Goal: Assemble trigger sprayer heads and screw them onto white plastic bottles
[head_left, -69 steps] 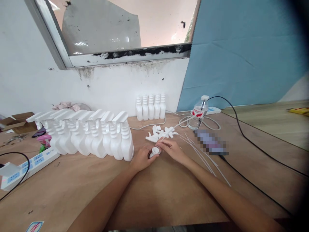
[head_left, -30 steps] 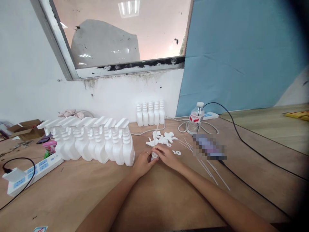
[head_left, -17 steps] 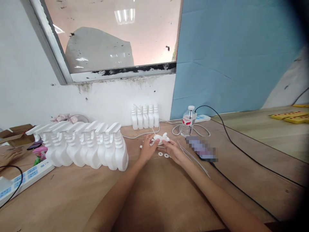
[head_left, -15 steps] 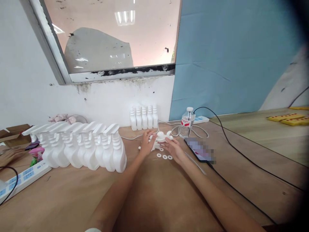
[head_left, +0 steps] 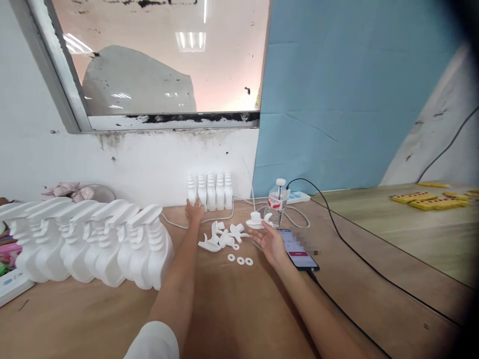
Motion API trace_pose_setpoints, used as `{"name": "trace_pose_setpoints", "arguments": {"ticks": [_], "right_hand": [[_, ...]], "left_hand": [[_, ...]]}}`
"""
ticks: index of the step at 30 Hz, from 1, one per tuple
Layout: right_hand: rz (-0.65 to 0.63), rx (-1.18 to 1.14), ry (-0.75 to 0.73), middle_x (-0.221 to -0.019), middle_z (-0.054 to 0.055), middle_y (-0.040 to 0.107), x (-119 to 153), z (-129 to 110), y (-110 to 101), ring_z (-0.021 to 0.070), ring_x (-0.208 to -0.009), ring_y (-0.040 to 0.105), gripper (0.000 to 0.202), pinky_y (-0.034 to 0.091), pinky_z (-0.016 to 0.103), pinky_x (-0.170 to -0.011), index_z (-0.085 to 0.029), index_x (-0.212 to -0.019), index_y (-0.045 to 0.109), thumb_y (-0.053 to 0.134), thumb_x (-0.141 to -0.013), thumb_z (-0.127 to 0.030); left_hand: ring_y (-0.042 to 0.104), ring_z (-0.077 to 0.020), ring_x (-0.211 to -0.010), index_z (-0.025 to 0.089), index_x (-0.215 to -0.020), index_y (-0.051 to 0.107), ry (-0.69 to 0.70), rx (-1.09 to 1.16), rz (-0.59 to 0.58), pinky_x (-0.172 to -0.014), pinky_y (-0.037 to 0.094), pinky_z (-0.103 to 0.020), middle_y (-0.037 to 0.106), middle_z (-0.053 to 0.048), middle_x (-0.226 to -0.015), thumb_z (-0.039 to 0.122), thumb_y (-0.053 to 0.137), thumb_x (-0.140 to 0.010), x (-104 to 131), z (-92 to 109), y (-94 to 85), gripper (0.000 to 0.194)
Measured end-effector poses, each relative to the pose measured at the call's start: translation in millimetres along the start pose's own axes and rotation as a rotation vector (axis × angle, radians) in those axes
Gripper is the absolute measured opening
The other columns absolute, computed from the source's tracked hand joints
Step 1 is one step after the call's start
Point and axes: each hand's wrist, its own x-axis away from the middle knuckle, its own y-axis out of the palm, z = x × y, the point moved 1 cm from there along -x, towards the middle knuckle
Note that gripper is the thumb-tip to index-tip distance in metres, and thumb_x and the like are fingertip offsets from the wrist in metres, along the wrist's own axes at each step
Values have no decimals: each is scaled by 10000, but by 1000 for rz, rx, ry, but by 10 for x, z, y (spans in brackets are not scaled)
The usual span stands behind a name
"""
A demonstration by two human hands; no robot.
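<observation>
On the far side of the table, my left hand (head_left: 194, 211) has its fingers round the lower part of the leftmost small white bottle (head_left: 191, 186), the end one of a short row. My right hand (head_left: 270, 240) grips a white trigger spray head (head_left: 256, 219), held upside down with its thin dip tube (head_left: 252, 194) pointing up. Between my hands lies a loose pile of white spray heads (head_left: 223, 236). Several flat white washers (head_left: 240, 260) are on the table in front of that pile.
Assembled white spray bottles (head_left: 108, 249) stand in a row at left. Behind my right hand are a clear water bottle (head_left: 276, 205), cables and a power strip (head_left: 298, 197). A phone (head_left: 299, 252) lies beside my right wrist. Yellow pieces (head_left: 430, 200) lie on the far right surface.
My left hand has left the spray heads and moved away to the leftmost small bottle. My right hand now holds one spray head alone, tube upward. The view has shifted to the right.
</observation>
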Motion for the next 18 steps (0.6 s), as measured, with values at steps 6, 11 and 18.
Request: {"name": "trace_pose_setpoints", "arguments": {"ticks": [6,11,18], "right_hand": [[32,-50,-74,-841,43,744,9,-10,14,220,-783,719,252,582,322,-684,-187,-816,596,763,-675,-314],[20,-129,-118,-890,29,738,2,-77,31,224,-805,718,290,582,352,-717,-202,-865,592,780,-672,-310],[8,-303,-209,-764,-22,684,-17,-370,-25,80,-516,588,178,498,198,-479,-189,-920,598,663,-803,-307]], "left_hand": [[305,-355,-1345,215,-1163,608,26,61,146,-1084,277,-542,349,-148,-1422,300,623,-824,107,-33,-113,350],[384,-278,-1281,215,-1207,521,150,154,280,-1090,292,-457,454,-127,-1263,228,566,-838,411,-58,-363,372],[498,-202,-1194,235,-1157,529,537,289,78,-1050,385,-363,502,-79,-1200,257,581,-862,1357,52,-827,300]]}}
